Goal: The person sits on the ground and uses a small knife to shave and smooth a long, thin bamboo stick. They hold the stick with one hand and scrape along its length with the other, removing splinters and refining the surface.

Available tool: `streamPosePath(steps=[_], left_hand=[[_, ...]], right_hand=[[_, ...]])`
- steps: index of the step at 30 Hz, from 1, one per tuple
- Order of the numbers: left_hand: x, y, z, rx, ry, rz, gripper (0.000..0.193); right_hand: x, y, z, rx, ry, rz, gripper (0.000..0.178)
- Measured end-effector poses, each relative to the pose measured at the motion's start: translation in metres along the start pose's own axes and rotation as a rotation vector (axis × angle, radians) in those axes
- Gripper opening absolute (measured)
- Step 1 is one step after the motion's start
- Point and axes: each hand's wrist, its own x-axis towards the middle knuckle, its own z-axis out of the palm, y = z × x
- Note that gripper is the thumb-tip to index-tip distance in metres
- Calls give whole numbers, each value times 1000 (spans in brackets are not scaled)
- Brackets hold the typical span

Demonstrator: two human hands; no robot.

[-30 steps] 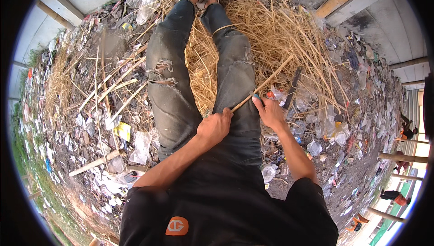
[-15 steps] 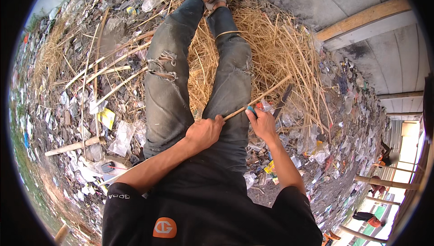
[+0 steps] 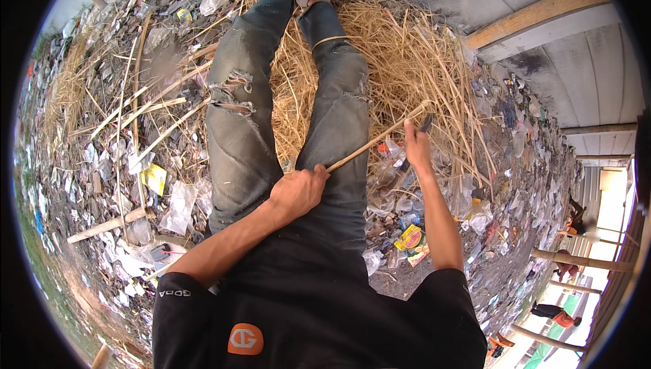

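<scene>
Head view: left hand (image 3: 299, 188) closed round near part of thin stick (image 3: 371, 142), which slants across right trouser leg (image 3: 341, 94); right hand (image 3: 418, 148) by far end, grip unclear, beside dark strip (image 3: 426, 123). Firm left hold should limit twisting.

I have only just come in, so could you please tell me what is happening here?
A person grips a thin stick in the left hand, over the dark trousers. The right hand is by the stick's far end; its exact grip is unclear. Straw lies between and beside the legs.
</scene>
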Motion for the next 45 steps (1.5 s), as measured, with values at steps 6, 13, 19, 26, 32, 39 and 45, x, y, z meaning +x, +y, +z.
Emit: streamPosePath(steps=[6,13,19,26,32,39,45], left_hand=[[-3,1,1,60,9,-15,29],[-2,-3,4,8,-15,-70,27],[-6,-2,3,-41,-59,-74,28],[6,-7,-14,50,-160,-78,30],[-2,-9,-22,-99,-145,-127,25],[-4,-6,-13,31,-115,-79,24],[-15,-3,-24,-70,-162,-141,21]], right_hand=[[-50,-17,38,-134,-120,-378,65],[-5,-6,19,-115,-65,-102,72],[-49,-28,29,-216,-129,-272,68],[17,27,33,-95,-57,105,73],[-61,-28,48,-186,-11,-432,73],[10,23,29,-164,-88,-133,79],[6,11,9,-153,-83,-108,77]])
